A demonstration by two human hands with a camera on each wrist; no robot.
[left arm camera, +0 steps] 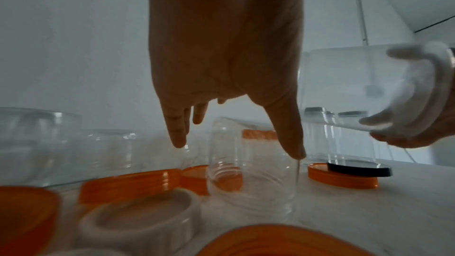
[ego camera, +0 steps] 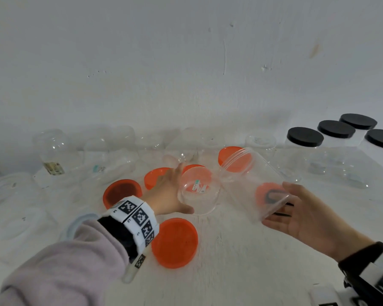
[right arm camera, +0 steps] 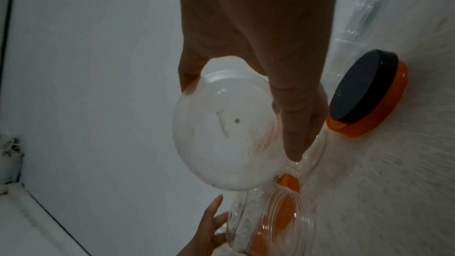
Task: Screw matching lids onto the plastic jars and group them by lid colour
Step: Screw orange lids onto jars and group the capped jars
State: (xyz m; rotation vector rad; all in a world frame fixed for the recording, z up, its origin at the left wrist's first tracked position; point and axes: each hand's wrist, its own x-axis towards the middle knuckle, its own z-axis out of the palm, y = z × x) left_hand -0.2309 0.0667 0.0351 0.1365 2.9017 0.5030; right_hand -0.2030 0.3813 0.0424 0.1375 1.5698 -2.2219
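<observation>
Head view. Four clear jars with black lids (ego camera: 305,136) are standing grouped at the far right of the white bench (ego camera: 241,272), so the black set is judged done. The orange set is judged barely begun: several orange lids (ego camera: 174,242) are lying loose on the bench, some rim-up, and uncapped clear jars (ego camera: 53,151) are crowding the back and left. The left hand (ego camera: 167,192) is curling round a small clear jar (ego camera: 199,191) lying on its side, its base facing the camera. The right hand (ego camera: 305,214) is gripping a larger clear jar (ego camera: 250,184) by its base, tilted, with its threaded mouth pointing away. A white lid (ego camera: 80,221) is lying beside the left sleeve.

Left wrist view. The left hand's fingers (left arm camera: 177,133) are hanging loosely bent, the thumb touching the small jar's thin, glossy wall (left arm camera: 251,172); the screw ridges are showing at its neck. A black lid (left arm camera: 359,168) is resting on top of an orange one (left arm camera: 342,179), both flat, shallow discs with ribbed rims. A white ribbed lid (left arm camera: 138,219) is lying rim-up in the foreground.

Right wrist view. The right hand's fingers (right arm camera: 295,124) are clasping the larger jar's round, cloudy base (right arm camera: 224,133), which is bearing a moulding mark at its centre. The stacked black-on-orange pair (right arm camera: 364,89) is lying just beside it on the faintly textured bench surface.
</observation>
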